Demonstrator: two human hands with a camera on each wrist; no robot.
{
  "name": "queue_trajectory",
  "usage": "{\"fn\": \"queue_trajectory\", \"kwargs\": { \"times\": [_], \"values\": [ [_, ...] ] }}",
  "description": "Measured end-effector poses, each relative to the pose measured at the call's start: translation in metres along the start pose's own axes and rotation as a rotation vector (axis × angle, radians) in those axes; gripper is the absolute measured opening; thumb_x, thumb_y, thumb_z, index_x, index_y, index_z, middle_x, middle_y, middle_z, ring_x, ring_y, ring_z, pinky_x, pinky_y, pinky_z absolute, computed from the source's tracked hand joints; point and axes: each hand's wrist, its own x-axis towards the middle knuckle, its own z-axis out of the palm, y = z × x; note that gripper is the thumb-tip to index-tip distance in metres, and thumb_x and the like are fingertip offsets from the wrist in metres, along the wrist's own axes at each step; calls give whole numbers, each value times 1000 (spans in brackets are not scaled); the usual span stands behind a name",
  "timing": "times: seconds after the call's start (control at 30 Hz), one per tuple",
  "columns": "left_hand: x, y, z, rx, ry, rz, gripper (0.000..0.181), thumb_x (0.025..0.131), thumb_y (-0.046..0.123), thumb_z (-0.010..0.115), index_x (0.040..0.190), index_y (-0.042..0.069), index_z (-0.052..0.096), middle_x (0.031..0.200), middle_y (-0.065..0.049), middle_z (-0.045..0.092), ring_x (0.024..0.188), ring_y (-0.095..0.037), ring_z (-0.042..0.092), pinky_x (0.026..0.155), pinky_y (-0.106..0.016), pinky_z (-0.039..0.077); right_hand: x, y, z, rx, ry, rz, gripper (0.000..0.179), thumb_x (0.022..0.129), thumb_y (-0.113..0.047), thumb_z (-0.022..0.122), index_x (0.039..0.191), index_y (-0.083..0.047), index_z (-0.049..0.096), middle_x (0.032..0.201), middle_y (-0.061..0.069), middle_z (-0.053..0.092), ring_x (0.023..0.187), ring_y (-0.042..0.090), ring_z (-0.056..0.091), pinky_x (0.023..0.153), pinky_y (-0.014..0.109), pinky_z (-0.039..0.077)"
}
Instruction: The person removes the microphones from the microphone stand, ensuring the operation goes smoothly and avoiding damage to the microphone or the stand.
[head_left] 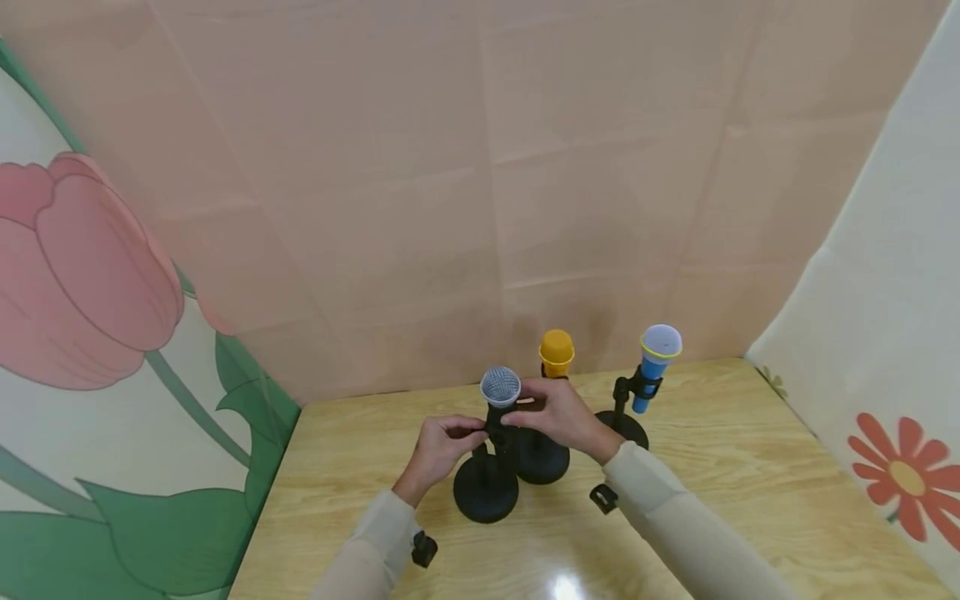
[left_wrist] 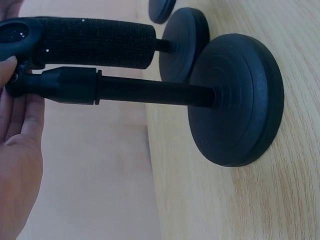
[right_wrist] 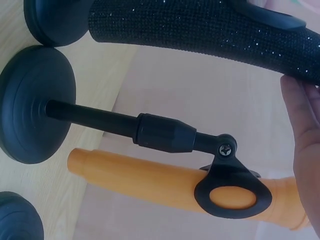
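A black microphone [head_left: 500, 386] with a silver mesh head and glittery handle sits in the clip of a black desk stand [head_left: 486, 490]. My left hand [head_left: 442, 450] pinches that stand at the joint below the clip; in the left wrist view the thumb lies on the joint. With thumb and fingers, my right hand [head_left: 564, 417] holds the microphone just under its head. The right wrist view shows fingertips [right_wrist: 292, 100] against the sparkly handle [right_wrist: 190, 27]. Close behind, an orange microphone [right_wrist: 135, 177] rests in a second stand's clip.
To the right, a blue microphone [head_left: 655, 358] with a white head leans in a third stand [head_left: 630, 429]. The second stand's round base [head_left: 543, 458] is right beside the first. A wood-grain table [head_left: 750, 500] ends at a pinkish cloth backdrop [head_left: 375, 208].
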Motion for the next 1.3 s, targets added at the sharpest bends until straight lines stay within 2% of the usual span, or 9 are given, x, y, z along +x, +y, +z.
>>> {"fn": "queue_trajectory", "kwargs": {
  "times": [0.07,0.27,0.4,0.57,0.7,0.9,1.1,1.3],
  "values": [
    [2,-4,-1,1,-1,2,15,86,-6,74,100,-10,74,101,-22,73,81,-10,69,72,-24,57,1,-1,2,-1,15,-6,38,81,-15,85,114,-3,72,111,10,73,102,28,70,82,32,58],
    [9,-30,0,3,5,35,14,86,-7,74,99,-10,75,100,-23,73,78,-7,67,70,-23,57,2,-5,6,-19,56,-3,38,80,-16,86,113,-4,71,109,9,73,101,27,70,81,34,58],
    [9,-34,-1,7,8,93,13,85,-6,74,97,-10,75,100,-24,72,81,-5,67,71,-22,56,2,-6,8,-39,66,-6,34,80,-17,86,110,-6,72,107,6,73,99,24,71,79,32,59],
    [6,-28,-5,22,-7,124,12,85,-10,73,96,-12,74,100,-25,72,84,-5,67,73,-22,57,5,-7,10,-25,57,-22,32,82,-17,85,110,-7,73,107,5,73,98,23,71,80,35,59],
    [4,-34,-8,30,-6,142,12,84,-11,73,96,-12,74,99,-25,72,83,-5,67,73,-23,57,7,-8,11,-16,38,-39,30,82,-17,85,109,-8,74,106,4,73,99,23,70,79,33,59],
    [3,-33,-10,17,-22,193,12,84,-8,75,96,-9,76,96,-22,72,84,-7,67,73,-23,57,8,-9,10,-3,28,-42,30,81,-16,85,109,-8,75,106,4,73,100,24,70,79,32,59],
    [3,-32,-8,27,-10,203,10,82,-14,73,92,-12,74,94,-26,71,82,-4,65,70,-19,55,10,-9,8,19,-1,-40,30,83,-15,83,110,-8,75,109,4,74,103,24,70,84,35,58],
    [-4,-9,-7,31,-9,183,9,83,-16,71,92,-16,72,94,-28,69,82,-6,65,71,-19,55,13,-11,5,38,-23,-58,30,84,-12,82,112,-7,74,111,5,73,105,24,69,87,43,57]
  ]
}}
